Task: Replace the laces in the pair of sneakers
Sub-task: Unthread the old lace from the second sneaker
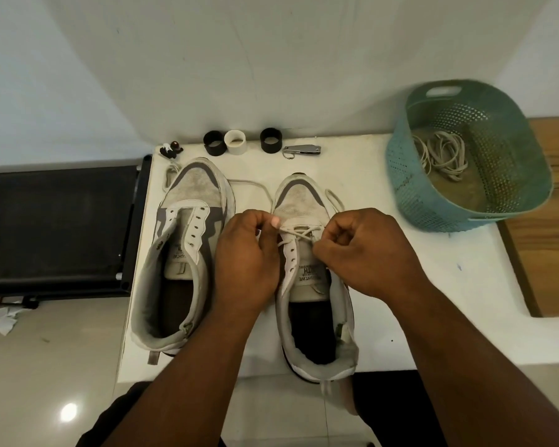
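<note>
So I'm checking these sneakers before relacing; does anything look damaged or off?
The right sneaker has a torn, frayed heel collar. The left sneaker has no lace in its eyelets.

White table point(384, 285) against white wall point(271, 59), glossy tiled floor point(46, 366)

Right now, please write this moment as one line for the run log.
step: lacing right sneaker, lowest eyelets | left hand: pinches lace | right hand: pinches lace | left sneaker: unlaced | basket: holds laces
</note>
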Demonstrator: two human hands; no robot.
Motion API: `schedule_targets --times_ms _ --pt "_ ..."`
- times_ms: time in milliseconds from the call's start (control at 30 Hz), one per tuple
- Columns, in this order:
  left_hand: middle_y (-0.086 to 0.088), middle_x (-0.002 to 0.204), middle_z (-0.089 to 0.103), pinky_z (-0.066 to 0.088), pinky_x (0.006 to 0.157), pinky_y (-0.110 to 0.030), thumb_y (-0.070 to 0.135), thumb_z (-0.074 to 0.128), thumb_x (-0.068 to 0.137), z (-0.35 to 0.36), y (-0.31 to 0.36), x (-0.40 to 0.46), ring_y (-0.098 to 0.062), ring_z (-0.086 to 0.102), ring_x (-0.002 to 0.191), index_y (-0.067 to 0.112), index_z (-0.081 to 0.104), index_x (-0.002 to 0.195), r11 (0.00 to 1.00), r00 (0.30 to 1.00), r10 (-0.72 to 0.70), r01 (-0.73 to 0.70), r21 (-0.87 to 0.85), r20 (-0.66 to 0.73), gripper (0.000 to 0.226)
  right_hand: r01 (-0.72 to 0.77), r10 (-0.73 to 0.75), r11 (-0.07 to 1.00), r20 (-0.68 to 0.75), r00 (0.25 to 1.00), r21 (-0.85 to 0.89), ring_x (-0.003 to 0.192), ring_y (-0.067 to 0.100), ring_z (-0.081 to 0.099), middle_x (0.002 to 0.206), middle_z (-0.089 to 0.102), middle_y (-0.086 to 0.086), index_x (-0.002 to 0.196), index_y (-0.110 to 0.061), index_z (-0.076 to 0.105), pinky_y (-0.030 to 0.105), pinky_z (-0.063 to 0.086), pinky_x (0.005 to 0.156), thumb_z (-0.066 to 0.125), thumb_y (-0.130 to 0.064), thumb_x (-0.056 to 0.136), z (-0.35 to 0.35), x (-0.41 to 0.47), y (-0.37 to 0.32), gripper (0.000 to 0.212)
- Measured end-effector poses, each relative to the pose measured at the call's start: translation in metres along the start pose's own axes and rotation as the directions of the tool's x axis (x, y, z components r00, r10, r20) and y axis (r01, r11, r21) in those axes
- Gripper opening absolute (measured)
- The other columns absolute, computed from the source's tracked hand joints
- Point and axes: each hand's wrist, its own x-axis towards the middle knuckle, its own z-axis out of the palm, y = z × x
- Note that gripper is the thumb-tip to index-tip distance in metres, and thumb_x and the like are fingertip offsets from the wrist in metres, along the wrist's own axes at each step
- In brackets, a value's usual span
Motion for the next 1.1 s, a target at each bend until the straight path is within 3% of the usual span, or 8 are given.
schedule_targets --times_ms 167,333,500,633,733,833,1033,1100 --pt "0.016 0.111 0.064 0.046 0.097 -0.020 0.044 0.074 0.087 -0.001 0.000 0.000 0.000 0.059 0.110 0.033 0.074 0.106 0.994 0.992 0.101 -0.096 -0.056 0.078 0.023 0.008 -0.008 1.000 -0.011 1.000 0.013 0.055 0.006 0.061 0.057 0.065 -0.013 0.064 -0.025 0.069 0.024 0.050 0.054 0.068 -0.043 0.071 -0.001 0.000 -0.001 0.019" --pt "0.018 0.092 0.065 0.053 0.086 -0.031 0.030 0.075 0.092 -0.001 0.000 -0.002 -0.002 0.064 0.091 0.026 0.077 0.089 0.989 0.988 0.147 -0.148 -0.030 -0.037 0.005 -0.001 0.001 0.999 0.002 1.000 0.035 0.058 0.003 0.062 0.059 0.066 -0.015 0.065 -0.026 0.071 0.022 0.046 0.055 0.072 -0.034 0.074 -0.004 0.000 0.001 0.013" --pt "0.011 0.099 0.071 0.056 0.092 -0.043 0.039 0.067 0.097 -0.006 0.002 0.003 -0.005 0.066 0.099 0.033 0.068 0.098 0.951 0.966 -0.193 0.142 -0.274 -0.171 0.006 -0.006 0.007 1.000 -0.007 1.000 0.019 0.058 0.001 0.062 0.059 0.066 -0.016 0.066 -0.026 0.072 0.019 0.043 0.055 0.073 -0.033 0.076 -0.003 0.000 0.001 0.012" --pt "0.015 0.121 0.066 0.049 0.099 -0.031 0.037 0.075 0.085 -0.008 0.012 -0.005 -0.006 0.060 0.118 0.032 0.068 0.121 0.988 0.991 0.137 -0.136 -0.074 0.006 0.037 0.010 -0.009 1.000 -0.018 1.000 0.007 0.058 0.002 0.062 0.058 0.065 -0.015 0.066 -0.026 0.071 0.019 0.044 0.054 0.074 -0.037 0.077 -0.002 0.000 0.000 0.015" --pt "0.012 0.103 0.071 0.054 0.086 -0.024 0.039 0.076 0.081 -0.004 0.011 -0.006 -0.002 0.065 0.095 0.027 0.080 0.104 0.985 0.983 0.163 -0.166 0.033 0.078 0.027 0.020 -0.019 1.000 -0.019 1.000 0.017 0.058 0.003 0.062 0.058 0.065 -0.016 0.066 -0.026 0.072 0.022 0.047 0.054 0.071 -0.043 0.074 -0.003 0.001 -0.001 0.018" --pt "0.016 0.087 0.066 0.045 0.073 -0.009 0.034 0.078 0.086 -0.005 0.010 -0.005 0.004 0.060 0.078 0.025 0.082 0.090 0.990 0.991 0.128 -0.130 0.061 0.036 0.010 0.012 -0.011 0.999 -0.015 1.000 0.031 0.059 0.005 0.063 0.060 0.067 -0.014 0.066 -0.025 0.072 0.024 0.051 0.057 0.068 -0.041 0.072 -0.003 0.001 0.000 0.018" --pt "0.013 0.096 0.061 0.052 0.086 -0.038 0.032 0.063 0.100 -0.010 0.008 -0.001 -0.011 0.060 0.094 0.022 0.065 0.097 0.996 0.968 -0.045 0.025 -0.082 -0.247 0.011 -0.007 0.008 0.999 -0.013 1.000 0.035 0.055 -0.001 0.059 0.058 0.064 -0.019 0.065 -0.026 0.071 0.019 0.041 0.055 0.074 -0.032 0.077 -0.003 0.001 0.002 0.014" --pt "0.015 0.104 0.060 0.051 0.093 -0.036 0.026 0.064 0.099 -0.014 0.013 -0.002 -0.012 0.059 0.104 0.019 0.065 0.106 0.994 0.952 0.035 -0.064 -0.088 -0.303 0.010 -0.002 0.003 1.000 -0.015 1.000 0.029 0.056 0.001 0.060 0.058 0.065 -0.018 0.065 -0.025 0.070 0.019 0.042 0.055 0.073 -0.032 0.077 -0.001 0.001 0.001 0.014"
